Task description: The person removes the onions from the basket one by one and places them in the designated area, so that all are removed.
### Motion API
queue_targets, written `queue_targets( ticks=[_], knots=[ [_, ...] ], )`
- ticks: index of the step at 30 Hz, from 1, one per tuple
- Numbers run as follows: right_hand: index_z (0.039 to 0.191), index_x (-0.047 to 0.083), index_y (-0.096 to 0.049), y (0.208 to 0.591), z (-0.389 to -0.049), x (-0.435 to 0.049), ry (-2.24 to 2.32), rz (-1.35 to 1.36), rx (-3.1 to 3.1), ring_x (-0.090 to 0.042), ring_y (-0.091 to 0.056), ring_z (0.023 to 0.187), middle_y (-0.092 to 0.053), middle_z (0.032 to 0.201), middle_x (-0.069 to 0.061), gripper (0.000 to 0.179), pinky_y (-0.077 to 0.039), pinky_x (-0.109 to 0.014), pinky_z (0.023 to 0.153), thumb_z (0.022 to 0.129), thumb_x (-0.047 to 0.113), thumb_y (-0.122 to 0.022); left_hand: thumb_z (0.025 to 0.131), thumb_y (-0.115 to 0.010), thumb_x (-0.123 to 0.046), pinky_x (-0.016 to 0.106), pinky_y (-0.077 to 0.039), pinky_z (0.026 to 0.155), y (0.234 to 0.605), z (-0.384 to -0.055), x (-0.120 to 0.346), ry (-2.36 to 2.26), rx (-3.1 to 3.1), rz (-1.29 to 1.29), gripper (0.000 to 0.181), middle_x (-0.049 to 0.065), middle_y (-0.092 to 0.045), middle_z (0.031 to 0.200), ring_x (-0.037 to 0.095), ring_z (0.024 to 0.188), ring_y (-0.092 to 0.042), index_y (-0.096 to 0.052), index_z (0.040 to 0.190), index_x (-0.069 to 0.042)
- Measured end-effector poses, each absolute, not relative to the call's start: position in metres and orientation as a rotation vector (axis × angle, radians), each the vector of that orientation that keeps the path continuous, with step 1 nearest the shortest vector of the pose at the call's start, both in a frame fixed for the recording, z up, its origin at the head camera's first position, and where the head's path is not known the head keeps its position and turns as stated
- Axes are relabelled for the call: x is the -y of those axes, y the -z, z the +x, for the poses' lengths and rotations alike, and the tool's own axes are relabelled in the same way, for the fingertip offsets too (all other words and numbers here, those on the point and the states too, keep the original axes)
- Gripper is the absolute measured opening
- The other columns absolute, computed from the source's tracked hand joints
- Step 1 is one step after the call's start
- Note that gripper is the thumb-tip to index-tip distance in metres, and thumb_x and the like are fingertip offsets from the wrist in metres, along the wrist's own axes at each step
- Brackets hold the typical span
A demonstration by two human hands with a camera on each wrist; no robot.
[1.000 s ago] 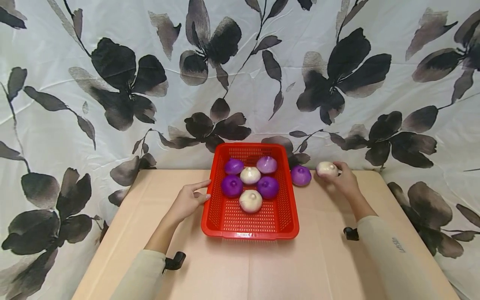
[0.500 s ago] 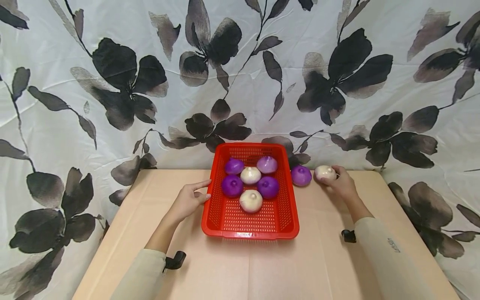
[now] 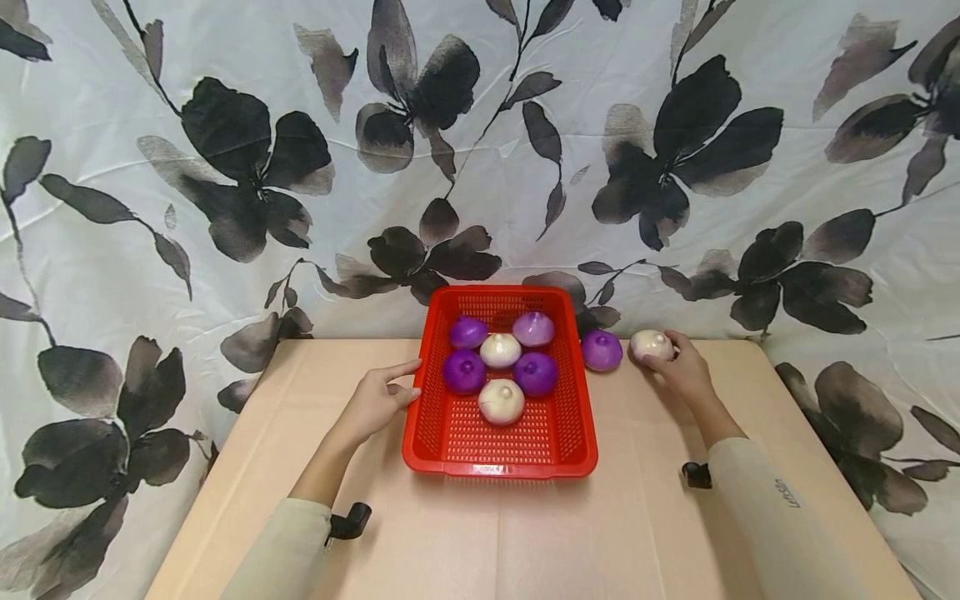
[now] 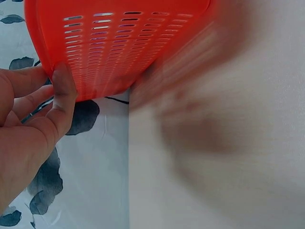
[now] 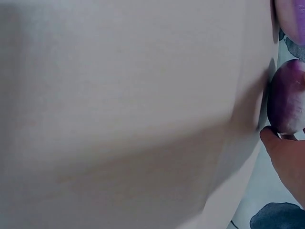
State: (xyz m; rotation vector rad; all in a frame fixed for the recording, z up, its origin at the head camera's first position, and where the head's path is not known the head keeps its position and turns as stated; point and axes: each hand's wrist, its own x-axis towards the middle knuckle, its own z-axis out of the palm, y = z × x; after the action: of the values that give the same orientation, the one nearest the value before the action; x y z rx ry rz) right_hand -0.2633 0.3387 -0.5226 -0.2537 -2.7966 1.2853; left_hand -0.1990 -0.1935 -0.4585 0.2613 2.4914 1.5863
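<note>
My right hand (image 3: 686,367) holds a turnip (image 3: 651,345) at the table's far right, white side up. In the right wrist view the held turnip (image 5: 286,98) shows its purple underside, with my thumb (image 5: 276,143) along its edge. Just left of it sits another turnip (image 3: 602,351), purple side up, close beside the red plastic basket (image 3: 500,471). My left hand (image 3: 375,404) pinches the basket's left rim; the left wrist view shows the thumb (image 4: 64,88) against the perforated wall. Inside are several turnips, including a purple one (image 3: 464,372) and a white one (image 3: 501,402).
A light tan covering lies over the table (image 3: 480,542). Behind its far edge hangs a white cloth (image 3: 540,208) with dark floral print. Inside the basket, the bare front part of the floor shows below the turnips.
My right hand has shifted slightly left with the turnip, closer to the purple one, and its fingers have turned a little. The left hand and basket have stayed put.
</note>
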Motion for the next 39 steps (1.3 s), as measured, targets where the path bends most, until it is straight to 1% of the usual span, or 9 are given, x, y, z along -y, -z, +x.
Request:
queue_targets(
  ticks=[5, 8, 11, 14, 20, 25, 30, 33, 39],
  knots=[
    [0.158, -0.004, -0.027, 0.5232, -0.2621, -0.3382, -1.321, -0.256, 2.784, -0.051, -0.04, 0.143, -0.034, 0.159, -0.033, 0.082, -0.035, -0.06, 0.118, 0.097, 0.025, -0.072, 0.096, -0.066, 0.001, 0.038, -0.063, 0.078, 0.4602, -0.1992, 0.1945, -1.584, -2.496, 0.271, 0.055, 0.03, -0.074, 0.11, 0.015, 0.079, -0.075, -0.052, 0.15, 0.0],
    [0.159, -0.005, -0.024, 0.5239, -0.2625, -0.3381, -1.326, -0.243, 2.787, -0.051, -0.039, 0.144, -0.034, 0.159, -0.034, 0.084, -0.033, -0.06, 0.119, 0.097, 0.024, -0.071, 0.096, -0.066, 0.001, 0.034, -0.063, 0.077, 0.4595, -0.1987, 0.1946, -1.584, -2.497, 0.268, 0.055, 0.03, -0.075, 0.104, 0.017, 0.079, -0.075, -0.052, 0.15, -0.001],
    [0.16, -0.005, -0.023, 0.5245, -0.2631, -0.338, -1.316, -0.234, 2.794, -0.052, -0.038, 0.144, -0.033, 0.159, -0.034, 0.085, -0.032, -0.061, 0.119, 0.097, 0.024, -0.072, 0.097, -0.066, 0.001, 0.032, -0.063, 0.076, 0.4595, -0.1981, 0.1948, -1.591, -2.491, 0.266, 0.055, 0.029, -0.074, 0.109, 0.018, 0.08, -0.075, -0.052, 0.15, -0.002],
    [0.16, -0.005, -0.022, 0.5247, -0.2628, -0.3381, -1.304, -0.231, 2.8, -0.052, -0.037, 0.145, -0.033, 0.159, -0.035, 0.086, -0.031, -0.061, 0.12, 0.097, 0.024, -0.072, 0.096, -0.066, 0.001, 0.035, -0.063, 0.078, 0.4595, -0.1973, 0.1943, -1.59, -2.49, 0.259, 0.056, 0.028, -0.073, 0.114, 0.018, 0.081, -0.075, -0.052, 0.15, -0.002],
    [0.16, -0.005, -0.021, 0.5255, -0.2618, -0.3386, -1.3, -0.233, 2.805, -0.052, -0.038, 0.143, -0.035, 0.157, -0.036, 0.087, -0.032, -0.061, 0.12, 0.097, 0.026, -0.072, 0.096, -0.066, 0.001, 0.037, -0.063, 0.08, 0.4592, -0.1976, 0.194, -1.582, -2.492, 0.253, 0.056, 0.028, -0.075, 0.107, 0.018, 0.082, -0.075, -0.052, 0.151, -0.003],
    [0.16, -0.005, -0.022, 0.5276, -0.2619, -0.339, -1.304, -0.23, 2.793, -0.052, -0.04, 0.143, -0.036, 0.157, -0.036, 0.086, -0.033, -0.06, 0.119, 0.097, 0.026, -0.072, 0.096, -0.066, 0.002, 0.037, -0.064, 0.079, 0.4589, -0.1976, 0.1944, -1.596, -2.482, 0.257, 0.056, 0.028, -0.072, 0.119, 0.02, 0.084, -0.076, -0.052, 0.151, -0.002],
    [0.161, -0.004, -0.021, 0.5278, -0.2614, -0.3408, -1.326, -0.199, 2.779, -0.053, -0.04, 0.143, -0.034, 0.158, -0.037, 0.087, -0.036, -0.06, 0.118, 0.098, 0.029, -0.072, 0.097, -0.066, 0.002, 0.033, -0.063, 0.078, 0.4584, -0.198, 0.1943, -1.598, -2.478, 0.248, 0.056, 0.029, -0.073, 0.113, 0.021, 0.084, -0.076, -0.051, 0.151, -0.003],
    [0.161, -0.004, -0.022, 0.527, -0.2605, -0.3418, -1.343, -0.178, 2.773, -0.054, -0.04, 0.143, -0.03, 0.16, -0.036, 0.085, -0.037, -0.061, 0.116, 0.098, 0.026, -0.071, 0.097, -0.066, 0.001, 0.031, -0.063, 0.078, 0.4578, -0.1985, 0.1941, -1.592, -2.484, 0.241, 0.056, 0.028, -0.074, 0.11, 0.021, 0.085, -0.076, -0.052, 0.151, -0.003],
    [0.159, -0.006, -0.024, 0.5273, -0.2582, -0.3441, -1.332, -0.149, 2.781, -0.053, -0.044, 0.141, -0.031, 0.16, -0.035, 0.08, -0.041, -0.059, 0.114, 0.1, 0.022, -0.07, 0.096, -0.066, 0.001, 0.031, -0.063, 0.079, 0.4574, -0.1985, 0.1933, -1.592, -2.481, 0.226, 0.056, 0.028, -0.07, 0.123, 0.022, 0.086, -0.076, -0.052, 0.15, -0.004]
  ],
)
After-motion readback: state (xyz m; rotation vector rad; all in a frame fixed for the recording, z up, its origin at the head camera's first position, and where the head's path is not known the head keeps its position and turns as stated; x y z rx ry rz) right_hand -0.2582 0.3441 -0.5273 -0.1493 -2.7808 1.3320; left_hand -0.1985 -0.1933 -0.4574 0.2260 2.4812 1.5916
